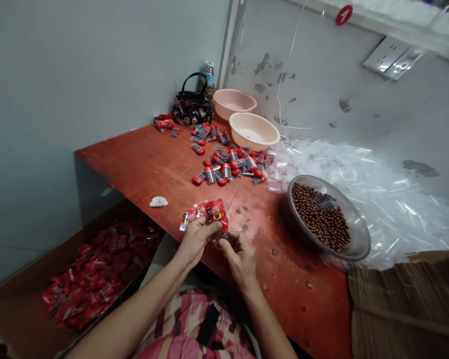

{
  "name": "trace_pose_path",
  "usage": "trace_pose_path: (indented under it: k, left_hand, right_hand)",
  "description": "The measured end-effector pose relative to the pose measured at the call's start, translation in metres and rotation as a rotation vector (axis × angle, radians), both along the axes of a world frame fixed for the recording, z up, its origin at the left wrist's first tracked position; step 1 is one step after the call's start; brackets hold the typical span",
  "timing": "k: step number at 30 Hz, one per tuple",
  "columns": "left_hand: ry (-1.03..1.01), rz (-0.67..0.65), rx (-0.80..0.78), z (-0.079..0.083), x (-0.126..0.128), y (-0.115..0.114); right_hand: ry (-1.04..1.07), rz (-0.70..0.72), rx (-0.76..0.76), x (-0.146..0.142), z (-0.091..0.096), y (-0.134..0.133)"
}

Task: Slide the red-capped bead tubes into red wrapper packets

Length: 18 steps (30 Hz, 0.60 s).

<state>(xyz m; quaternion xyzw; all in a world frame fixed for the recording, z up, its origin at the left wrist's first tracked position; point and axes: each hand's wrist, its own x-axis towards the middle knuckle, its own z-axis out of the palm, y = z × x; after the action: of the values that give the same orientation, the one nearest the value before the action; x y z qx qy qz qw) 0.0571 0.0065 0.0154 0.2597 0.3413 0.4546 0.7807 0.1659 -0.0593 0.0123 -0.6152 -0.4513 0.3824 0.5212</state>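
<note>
A red printed sachet (211, 213) is gripped by the fingers and thumb of the left hand (196, 241), at lower centre over the table (142, 169). The right hand (238, 260) is held just beside it, pinched closed on something hidden. Red sachets (93, 279) are heaped in a cardboard box (18, 304) at lower left; brown beads (320, 217) fill a clear bowl (364, 239) at right.

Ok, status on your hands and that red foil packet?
Left hand gripping red foil packets. Right hand at their lower edge, fingers on something small, unclear. Round grey bowl of brown round balls off right.
</note>
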Motion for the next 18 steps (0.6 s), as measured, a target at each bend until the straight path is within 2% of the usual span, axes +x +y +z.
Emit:
trace_pose_path:
  k: [4, 6, 9, 11, 16, 18]
  left_hand:
    - [0.012, -0.040, -0.062, -0.002, -0.001, -0.001]
    - [0.020, -0.086, -0.064, -0.003, -0.003, 0.000]
    - [0.066, -0.175, -0.006, -0.004, -0.007, 0.003]
    - [0.115, -0.211, 0.033, -0.005, -0.008, 0.006]
    - [0.122, -0.204, 0.000, -0.005, -0.007, 0.007]
    - [0.110, -0.202, -0.009, -0.004, -0.006, 0.005]
  right_hand:
    - [-0.077, 0.002, 0.042, 0.000, 0.001, 0.001]
    - [0.028, 0.011, 0.012, 0.001, -0.003, 0.003]
    - [0.296, 0.052, -0.072, 0.002, -0.010, 0.005]
    - [0.382, 0.060, -0.098, 0.003, -0.012, 0.006]
    - [0.189, -0.020, -0.028, 0.000, -0.005, 0.005]
    - [0.235, -0.014, -0.047, -0.001, -0.006, 0.007]
